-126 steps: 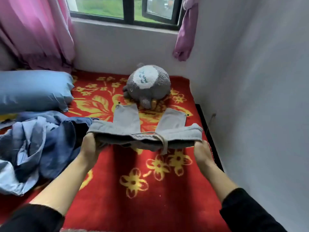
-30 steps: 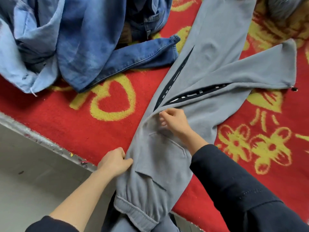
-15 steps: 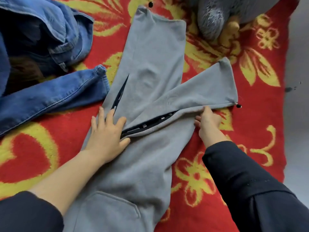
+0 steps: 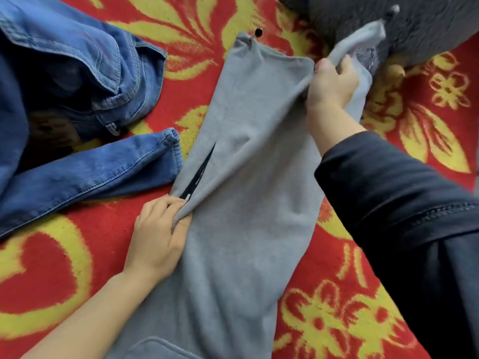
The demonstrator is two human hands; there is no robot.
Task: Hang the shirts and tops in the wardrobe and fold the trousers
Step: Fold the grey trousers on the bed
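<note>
Grey fleece trousers point(image 4: 246, 177) lie lengthwise on the red flowered blanket point(image 4: 64, 255), pocket end toward 6 o'clock and leg hems toward 12, so you are in the folding step, laying one leg onto the other. Your left hand point(image 4: 158, 234), at 8 o'clock, pinches a small ridge of cloth at the side edge, just below the black stripe point(image 4: 199, 172), and anchors that side. Your right hand point(image 4: 331, 84), at 1 o'clock, is closed round the hem of the upper leg and holds it lifted, just in front of the grey plush toy point(image 4: 427, 27). The lower leg's hem lies flat at 12 o'clock with its cord toggle point(image 4: 258, 32) showing. The legs look unmatched as yet, since the raised hem sits off to the right of the flat one. The next move calls for carrying that hem toward 12 o'clock, setting it edge to edge on the other and smoothing the slack toward your left-hand pinch before any hem-to-waist fold. Mind the denim garments point(image 4: 77, 73) at 10 o'clock: one cuff lies right against the trousers' left edge and could get caught in the fold.
</note>
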